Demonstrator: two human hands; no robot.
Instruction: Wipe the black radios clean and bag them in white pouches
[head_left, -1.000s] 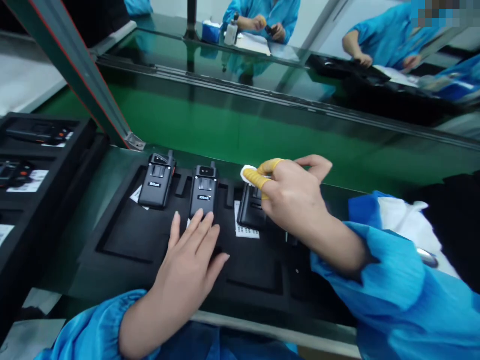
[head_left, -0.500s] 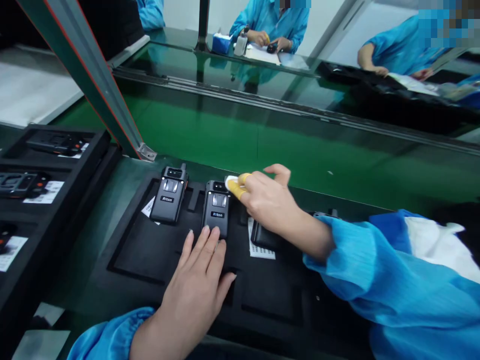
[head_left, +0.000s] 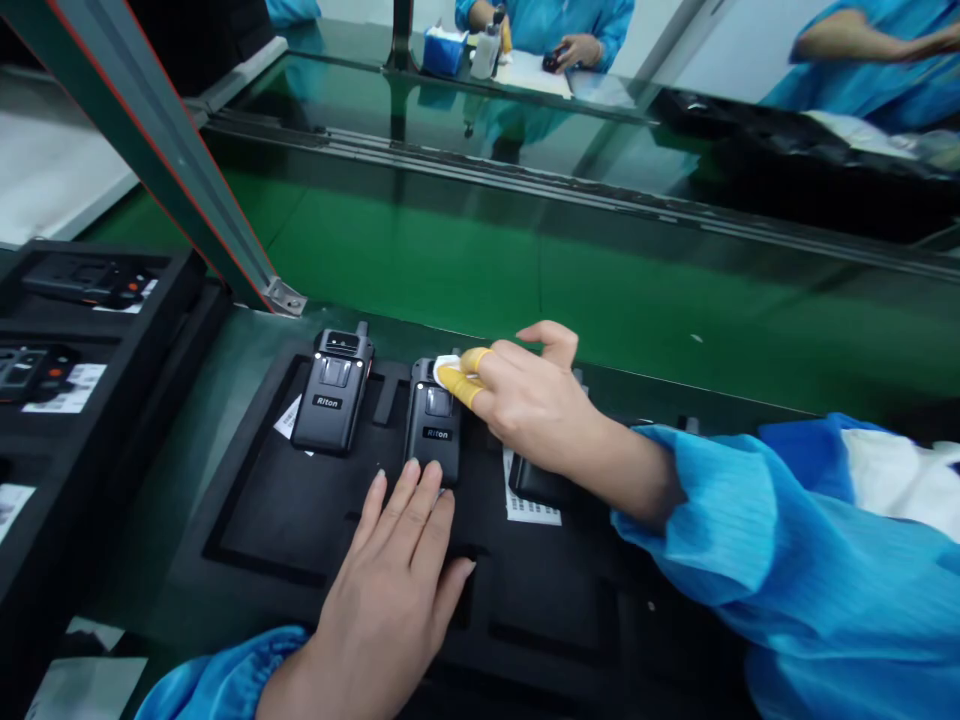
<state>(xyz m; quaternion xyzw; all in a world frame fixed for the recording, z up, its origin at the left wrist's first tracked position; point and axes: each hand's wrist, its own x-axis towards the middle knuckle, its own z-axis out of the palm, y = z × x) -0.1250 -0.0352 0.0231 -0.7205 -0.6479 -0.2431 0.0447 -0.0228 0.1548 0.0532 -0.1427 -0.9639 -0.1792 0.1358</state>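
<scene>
Two hands: right hand (head_left: pixel 532 405) grip pinches white pad (head_left: pixel 447 367) on middle radio (head_left: pixel 435 437); left hand (head_left: pixel 397 575) flat, unclenched.

The left hand (head_left: pixel 397 575) lay flat, palm down, fingers straight and close together, pointing away from the body, with the thumb slightly out to its right. The right hand (head_left: pixel 529 405) was just ahead of it, its wrist bare beyond the blue sleeve. Two fingertips in yellow finger cots (head_left: pixel 459 378) were pinched together, and the farthest finger was lifted and curled.
</scene>
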